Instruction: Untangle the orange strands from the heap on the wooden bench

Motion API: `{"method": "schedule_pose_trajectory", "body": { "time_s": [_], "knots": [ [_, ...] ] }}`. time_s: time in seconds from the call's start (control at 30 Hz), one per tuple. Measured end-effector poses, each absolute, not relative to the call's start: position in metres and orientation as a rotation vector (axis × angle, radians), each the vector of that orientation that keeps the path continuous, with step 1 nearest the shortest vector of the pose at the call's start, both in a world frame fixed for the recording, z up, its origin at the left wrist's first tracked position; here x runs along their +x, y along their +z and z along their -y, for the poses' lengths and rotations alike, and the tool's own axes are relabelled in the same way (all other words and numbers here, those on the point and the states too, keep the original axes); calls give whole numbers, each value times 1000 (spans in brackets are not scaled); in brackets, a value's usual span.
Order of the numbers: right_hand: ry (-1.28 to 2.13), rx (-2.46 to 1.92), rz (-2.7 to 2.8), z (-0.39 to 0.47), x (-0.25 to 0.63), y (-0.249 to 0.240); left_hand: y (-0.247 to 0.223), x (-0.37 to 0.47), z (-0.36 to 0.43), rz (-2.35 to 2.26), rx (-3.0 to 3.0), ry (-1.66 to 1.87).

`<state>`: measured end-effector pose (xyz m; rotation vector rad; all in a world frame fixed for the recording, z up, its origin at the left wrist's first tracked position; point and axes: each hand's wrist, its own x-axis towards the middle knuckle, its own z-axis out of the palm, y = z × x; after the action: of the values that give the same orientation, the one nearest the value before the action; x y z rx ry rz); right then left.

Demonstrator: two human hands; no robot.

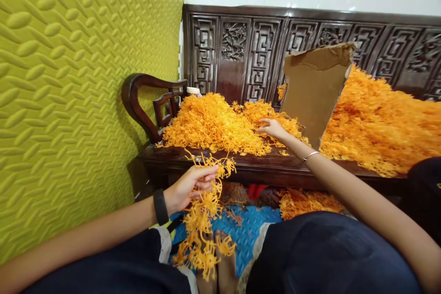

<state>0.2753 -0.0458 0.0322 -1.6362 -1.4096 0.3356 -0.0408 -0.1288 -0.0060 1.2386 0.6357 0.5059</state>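
A hanging bunch of orange plastic flower-like pieces (203,225) is pinched between the thumb and fingers of my left hand (196,183), above my lap. It dangles down over my bare feet. My right hand (273,129) reaches to the right part of an orange pile (213,124) on the dark wooden bench (241,161). Its fingers are extended and slightly apart at the pile's surface, with nothing visible between them.
Upright brown cardboard (313,92) separates a larger orange heap (389,124) at the right. A curved armrest (138,101) and yellow textured mat (86,101) stand left. More orange pieces (306,204) lie below the bench, near blue matting (253,225). A white-capped container (193,91) is behind the pile.
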Motion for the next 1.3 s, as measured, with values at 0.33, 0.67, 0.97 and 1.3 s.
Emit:
{"method": "schedule_pose_trajectory", "body": {
  "time_s": [0.33,0.67,0.97,1.3],
  "knots": [
    [858,-1223,2243,123,184,49,-6,-43,127,-608,1222,511],
    [784,-1142,2412,128,176,29,-8,-47,124,-579,1230,530],
    [968,-1074,1659,124,222,26,-2,-46,124,-576,1305,469],
    [404,-1509,1454,98,284,2,-14,-56,116,-601,1234,530]
  ]
}}
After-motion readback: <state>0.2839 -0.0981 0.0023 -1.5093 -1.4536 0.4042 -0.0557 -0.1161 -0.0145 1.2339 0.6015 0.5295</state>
